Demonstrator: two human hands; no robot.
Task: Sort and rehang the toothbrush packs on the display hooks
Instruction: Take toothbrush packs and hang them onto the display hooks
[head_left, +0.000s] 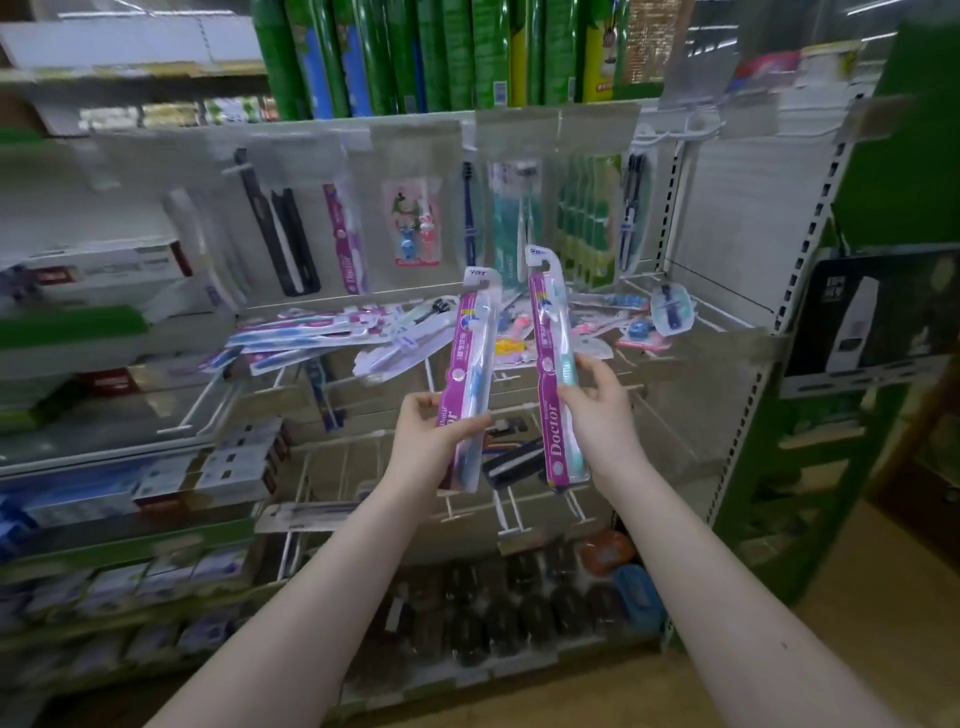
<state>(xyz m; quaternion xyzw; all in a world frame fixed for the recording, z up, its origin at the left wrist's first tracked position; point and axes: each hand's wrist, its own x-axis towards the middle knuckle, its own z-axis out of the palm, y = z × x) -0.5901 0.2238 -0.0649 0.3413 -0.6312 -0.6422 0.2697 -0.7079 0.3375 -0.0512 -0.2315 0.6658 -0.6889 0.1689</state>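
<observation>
Two purple toothbrush packs stand upright side by side in front of the shelf, probably held so for comparing. The left hand pinches the blue-brush pack between thumb and fingers; the right hand pinches the green-brush pack likewise. Behind them a heap of loose packs lies on the wire hooks, below a row of hanging packs.

1. Purple-carded clear blister pack with a blue toothbrush: upright, top leaning slightly right, gripped at its lower half by the left hand.
2. Purple-carded "Doctor" blister pack with a teal toothbrush: upright, top leaning slightly left, gripped by the right hand.
3. Loose heap of mixed toothbrush packs: lying flat across white wire display hooks, behind both held packs.
4. Row of hung toothbrush packs: dangling above the heap.
</observation>
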